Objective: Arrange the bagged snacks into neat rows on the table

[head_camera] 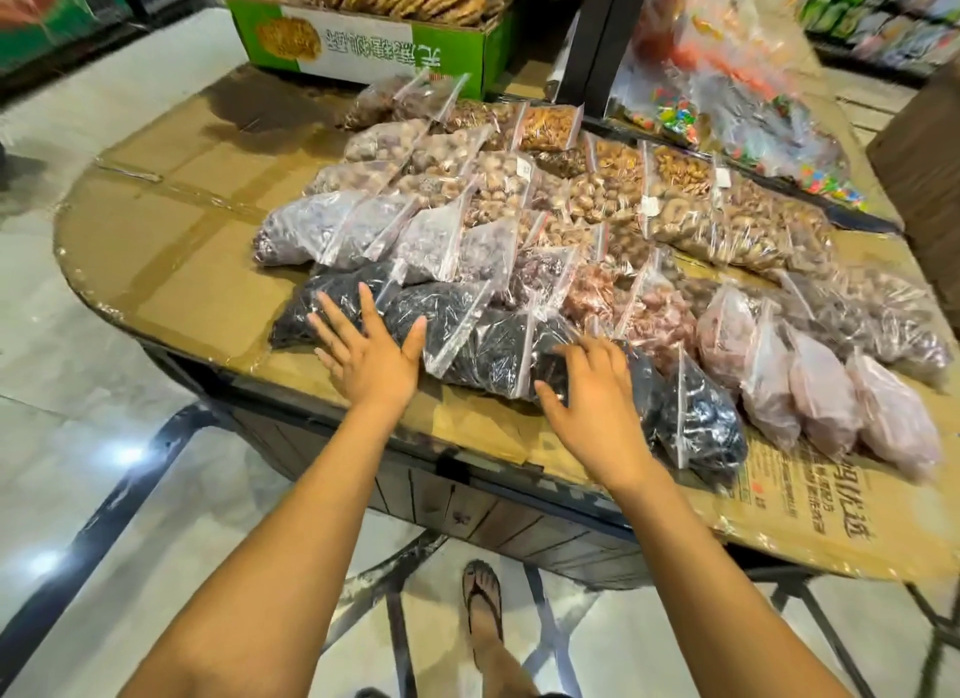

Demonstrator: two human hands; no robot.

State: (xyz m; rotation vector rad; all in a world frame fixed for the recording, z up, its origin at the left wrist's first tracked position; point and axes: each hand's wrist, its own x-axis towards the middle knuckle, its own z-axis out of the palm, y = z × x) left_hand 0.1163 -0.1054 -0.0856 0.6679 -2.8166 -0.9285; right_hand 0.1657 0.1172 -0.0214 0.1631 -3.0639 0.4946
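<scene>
Clear zip bags of snacks lie in slanting rows on a cardboard-covered table (171,261). The front row holds bags of black dried fruit (467,334), with pale pink bags (821,391) to their right. Behind them are greyish-purple bags (332,224) and brown nut bags (685,214). My left hand (371,352) lies flat with spread fingers against the leftmost black bags (322,297). My right hand (597,391) rests on a black bag near the table's front edge, fingers slightly bent over it.
A green carton of round biscuits (374,27) stands at the back of the table. A black post (592,37) and bags of colourful sweets (727,100) sit behind the rows. Store shelves (883,11) are far right. Bare cardboard stretches left of the bags.
</scene>
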